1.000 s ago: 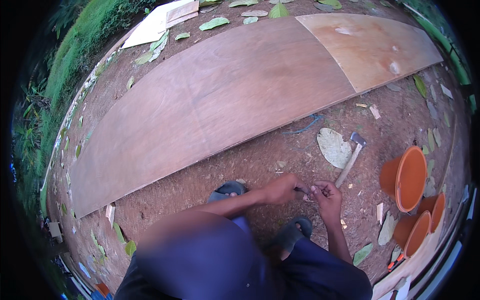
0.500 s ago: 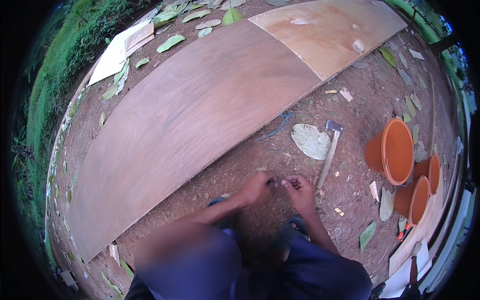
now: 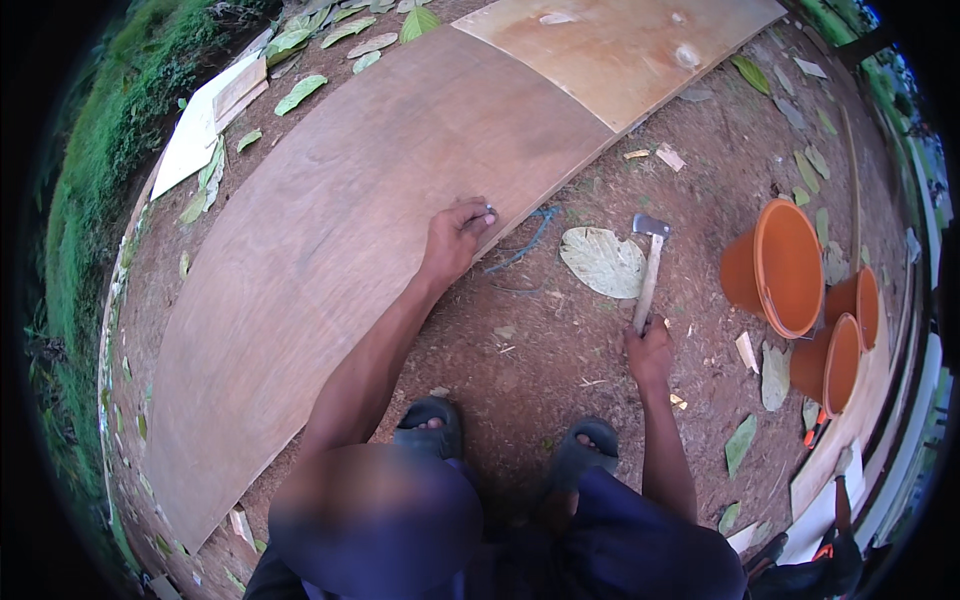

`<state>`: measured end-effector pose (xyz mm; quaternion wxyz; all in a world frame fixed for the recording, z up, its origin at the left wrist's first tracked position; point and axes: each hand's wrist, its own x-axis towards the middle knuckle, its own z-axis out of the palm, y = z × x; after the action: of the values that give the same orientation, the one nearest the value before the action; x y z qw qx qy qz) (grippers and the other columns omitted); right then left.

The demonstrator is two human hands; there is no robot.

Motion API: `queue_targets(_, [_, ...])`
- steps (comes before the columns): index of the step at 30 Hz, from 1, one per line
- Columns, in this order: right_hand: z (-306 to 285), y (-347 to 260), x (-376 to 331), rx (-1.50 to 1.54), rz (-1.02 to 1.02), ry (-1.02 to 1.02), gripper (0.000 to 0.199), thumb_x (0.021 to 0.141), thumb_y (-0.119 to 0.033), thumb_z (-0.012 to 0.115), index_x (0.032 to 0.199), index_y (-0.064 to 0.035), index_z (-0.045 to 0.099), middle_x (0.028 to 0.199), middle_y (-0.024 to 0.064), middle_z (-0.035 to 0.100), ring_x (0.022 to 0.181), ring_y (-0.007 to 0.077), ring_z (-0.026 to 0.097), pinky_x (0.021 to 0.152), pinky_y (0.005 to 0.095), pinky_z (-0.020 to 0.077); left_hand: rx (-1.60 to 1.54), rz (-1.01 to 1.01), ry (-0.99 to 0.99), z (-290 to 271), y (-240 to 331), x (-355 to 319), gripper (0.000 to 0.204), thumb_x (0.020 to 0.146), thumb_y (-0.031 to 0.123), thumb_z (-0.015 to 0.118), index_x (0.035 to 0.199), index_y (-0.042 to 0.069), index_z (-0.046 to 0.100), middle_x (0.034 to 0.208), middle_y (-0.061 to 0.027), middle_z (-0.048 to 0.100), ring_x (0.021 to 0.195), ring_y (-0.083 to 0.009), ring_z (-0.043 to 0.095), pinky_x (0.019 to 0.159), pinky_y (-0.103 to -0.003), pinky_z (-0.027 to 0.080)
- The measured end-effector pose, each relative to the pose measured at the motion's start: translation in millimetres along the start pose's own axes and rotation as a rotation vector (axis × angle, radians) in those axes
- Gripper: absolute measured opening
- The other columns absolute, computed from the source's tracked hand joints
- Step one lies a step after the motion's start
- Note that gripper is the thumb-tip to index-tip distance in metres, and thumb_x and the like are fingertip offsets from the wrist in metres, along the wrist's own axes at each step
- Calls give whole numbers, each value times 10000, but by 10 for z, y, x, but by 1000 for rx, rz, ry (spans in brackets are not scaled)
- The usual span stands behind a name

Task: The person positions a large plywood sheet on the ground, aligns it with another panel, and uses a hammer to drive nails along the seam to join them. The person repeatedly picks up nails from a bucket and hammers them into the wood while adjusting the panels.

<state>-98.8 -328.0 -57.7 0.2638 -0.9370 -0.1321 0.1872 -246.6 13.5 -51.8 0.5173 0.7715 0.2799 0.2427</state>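
Note:
My left hand [image 3: 455, 238] rests on the near edge of a large brown plywood sheet [image 3: 330, 240] and pinches a small nail against it. My right hand [image 3: 650, 350] grips the end of the wooden handle of a hammer [image 3: 648, 268]. The hammer lies on the dirt with its metal head pointing away from me, beside a big dry leaf [image 3: 603, 262]. My feet in dark sandals [image 3: 430, 425] stand on the bare earth below.
A paler plywood sheet [image 3: 630, 50] adjoins the brown one at the top. Orange plastic pots [image 3: 785, 265] lie at the right, with more behind. A blue cord [image 3: 525, 245] lies by the board's edge. Leaves, wood scraps and grass ring the area.
The hands were together low in front of me. Now the left hand has reached up to the board's edge, and the right has moved out to take the hammer's handle.

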Motion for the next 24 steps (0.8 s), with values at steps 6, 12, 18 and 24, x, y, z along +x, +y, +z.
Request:
queue_targets(6, [-78, 236, 213, 95, -8, 182, 319, 894, -195, 670, 1055, 67, 586, 856, 237, 679, 822, 369, 693, 742, 456, 525, -21, 78, 74, 108, -59, 12, 141, 890, 28, 724, 1011, -43, 743, 1086, -211, 726, 1129, -292, 661, 1108, -384, 425])
queue_targets(12, [-389, -229, -73, 845, 179, -180, 217, 1017, -243, 588, 954, -35, 595, 687, 22, 537, 554, 90, 518, 460, 266, 385, 41, 104, 73, 66, -122, 14, 143, 875, 19, 730, 1007, -31, 748, 1077, -210, 732, 1144, -306, 663, 1175, -423, 364])
queue_targets(18, [-422, -928, -199, 609, -9, -442, 331, 1071, -330, 516, 989, -15, 579, 655, 30, 542, 566, 141, 546, 511, 330, 421, 90, 75, 39, 73, -96, 10, 136, 924, 53, 692, 1021, -20, 754, 1184, -212, 715, 1228, -291, 625, 1215, -427, 298])
queue_targets(24, [-227, -1244, -369, 126, -392, -330, 373, 1083, -340, 450, 1037, 22, 527, 745, 257, 623, 727, 435, 640, 692, 537, 473, 85, 114, 47, 76, -15, -23, 148, 923, 55, 689, 1042, -12, 747, 1181, -216, 712, 1209, -304, 635, 1208, -415, 314])
